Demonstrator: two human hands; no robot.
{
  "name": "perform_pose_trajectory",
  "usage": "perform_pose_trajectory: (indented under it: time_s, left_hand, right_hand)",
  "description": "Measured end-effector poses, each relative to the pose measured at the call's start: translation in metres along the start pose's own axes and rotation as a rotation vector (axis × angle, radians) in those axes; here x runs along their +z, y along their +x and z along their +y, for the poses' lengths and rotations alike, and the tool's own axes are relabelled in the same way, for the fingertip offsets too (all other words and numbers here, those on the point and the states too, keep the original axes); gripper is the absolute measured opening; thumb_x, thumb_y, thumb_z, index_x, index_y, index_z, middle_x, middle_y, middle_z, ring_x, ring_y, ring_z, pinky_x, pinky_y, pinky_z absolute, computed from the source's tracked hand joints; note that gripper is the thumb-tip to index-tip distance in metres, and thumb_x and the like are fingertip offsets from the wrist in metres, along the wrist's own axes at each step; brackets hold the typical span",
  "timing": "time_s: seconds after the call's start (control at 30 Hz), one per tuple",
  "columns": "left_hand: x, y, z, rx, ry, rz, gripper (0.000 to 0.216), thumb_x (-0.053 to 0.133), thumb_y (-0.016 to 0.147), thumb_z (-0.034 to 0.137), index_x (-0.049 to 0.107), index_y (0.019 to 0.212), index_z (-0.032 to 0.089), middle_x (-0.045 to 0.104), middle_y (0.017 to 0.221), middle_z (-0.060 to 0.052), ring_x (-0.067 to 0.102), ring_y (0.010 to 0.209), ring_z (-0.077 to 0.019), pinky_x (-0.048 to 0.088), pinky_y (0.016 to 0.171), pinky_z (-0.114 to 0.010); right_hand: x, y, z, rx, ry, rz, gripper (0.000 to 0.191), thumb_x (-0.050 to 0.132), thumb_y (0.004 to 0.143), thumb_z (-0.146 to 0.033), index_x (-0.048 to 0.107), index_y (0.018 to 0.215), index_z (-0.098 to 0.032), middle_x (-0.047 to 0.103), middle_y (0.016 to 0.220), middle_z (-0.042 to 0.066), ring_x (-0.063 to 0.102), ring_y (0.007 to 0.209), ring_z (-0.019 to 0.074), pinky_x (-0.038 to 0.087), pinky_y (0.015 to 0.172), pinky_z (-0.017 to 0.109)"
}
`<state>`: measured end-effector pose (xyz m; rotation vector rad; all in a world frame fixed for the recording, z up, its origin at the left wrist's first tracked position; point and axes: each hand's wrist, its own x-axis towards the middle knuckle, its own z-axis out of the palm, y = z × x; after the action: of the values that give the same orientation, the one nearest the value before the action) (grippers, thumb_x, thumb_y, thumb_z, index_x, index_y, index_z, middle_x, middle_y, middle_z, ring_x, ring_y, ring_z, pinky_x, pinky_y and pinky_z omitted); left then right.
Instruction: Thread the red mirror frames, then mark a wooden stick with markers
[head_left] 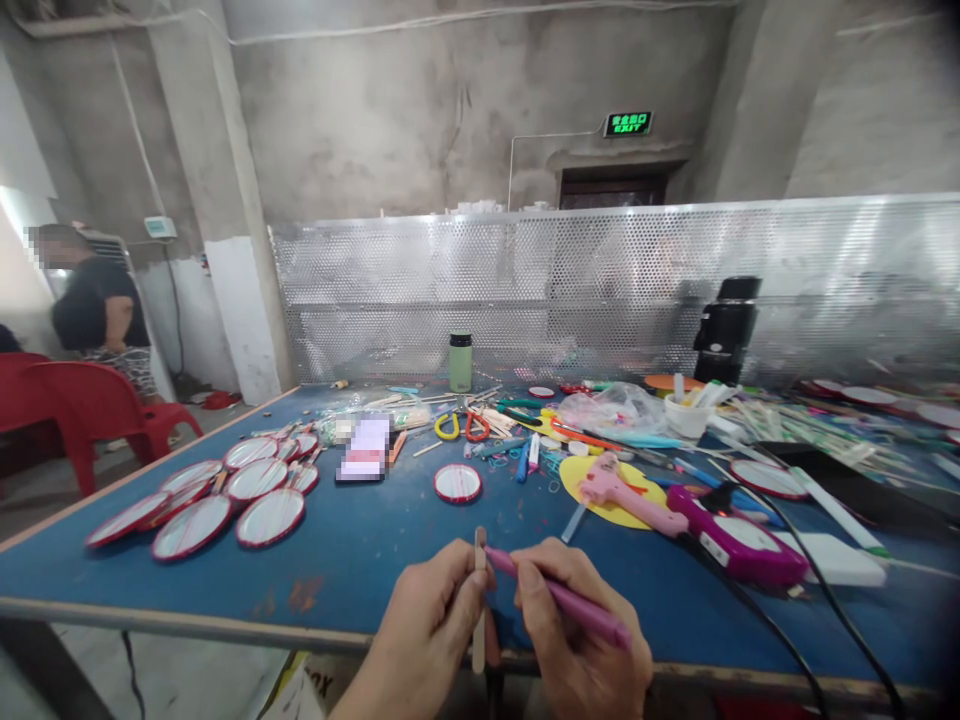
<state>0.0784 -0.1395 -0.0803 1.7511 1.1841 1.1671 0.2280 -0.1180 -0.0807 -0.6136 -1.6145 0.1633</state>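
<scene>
Between the thumb and fingers of my left hand [439, 610] a flat wooden craft stick [479, 640] is pinched, standing nearly upright at the table's front edge. My right hand [574, 620] grips a pink marker pen [592, 612], whose tip meets the stick near its upper end. Behind the stick, a brownish strip shows low between the hands; its kind I cannot make out. Just beyond my hands lies a round red-rimmed disc [457, 484] on the blue table [360, 560].
Several red-rimmed discs [255, 480] are piled at the left near a phone [365, 445]. A pink glue gun [630, 500] and purple device [739, 540] with cables lie right. A green bottle [460, 363] and black flask [726, 330] stand behind clutter. A person [97, 305] is far left.
</scene>
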Motion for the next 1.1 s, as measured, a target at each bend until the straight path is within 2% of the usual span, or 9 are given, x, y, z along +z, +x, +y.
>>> perform_pose_trajectory:
  time_s: [0.37,0.53,0.73,0.97,1.1]
  left_hand:
    - [0.0002,0.0016,-0.0038,0.001,-0.015,-0.008,0.035,0.039,0.099,0.049,0.051,0.081,0.022,0.067,0.062,-0.002,0.061,0.059,-0.0184,0.046,0.063,-0.026]
    - [-0.0001,0.0006,-0.0049,0.000,0.001,-0.004,0.033,0.040,0.099,0.048,0.052,0.084,0.022,0.066,0.061,-0.002,0.059,0.058,-0.0177,0.045,0.062,-0.026]
    - [0.0004,0.0017,-0.0067,0.019,-0.015,-0.004,0.036,0.040,0.100,0.050,0.052,0.081,0.022,0.067,0.062,-0.002,0.061,0.058,-0.0177,0.046,0.062,-0.025]
    - [0.0012,0.0015,-0.0042,-0.004,-0.045,-0.008,0.037,0.039,0.099,0.052,0.050,0.081,0.022,0.065,0.062,-0.002,0.062,0.059,-0.0181,0.047,0.062,-0.026]
    - [0.0006,0.0010,-0.0010,-0.016,-0.021,-0.002,0.035,0.039,0.099,0.050,0.050,0.081,0.022,0.065,0.063,-0.002,0.062,0.060,-0.0185,0.046,0.063,-0.026]
  right_hand:
    - [-0.0001,-0.0003,0.0001,-0.002,0.018,-0.018,0.018,0.057,0.093,-0.017,0.070,0.082,-0.024,0.064,0.064,-0.003,0.061,0.052,0.0106,0.049,0.052,0.018]
    - [0.0025,0.0002,0.0005,0.033,0.052,0.061,0.019,0.056,0.093,-0.016,0.068,0.080,-0.024,0.061,0.061,-0.003,0.062,0.053,0.0115,0.049,0.053,0.019]
    - [0.0021,-0.0001,0.0019,0.014,0.030,0.011,0.019,0.057,0.093,-0.017,0.069,0.081,-0.023,0.062,0.061,-0.003,0.057,0.048,0.0100,0.047,0.049,0.018]
    - [0.0010,0.0010,0.0022,-0.018,0.010,-0.026,0.018,0.057,0.093,-0.016,0.070,0.083,-0.023,0.063,0.063,-0.003,0.061,0.051,0.0106,0.049,0.051,0.017]
    - [0.0006,-0.0002,0.0021,-0.014,0.001,-0.007,0.018,0.057,0.093,-0.017,0.070,0.083,-0.024,0.063,0.062,-0.003,0.061,0.050,0.0105,0.049,0.052,0.017]
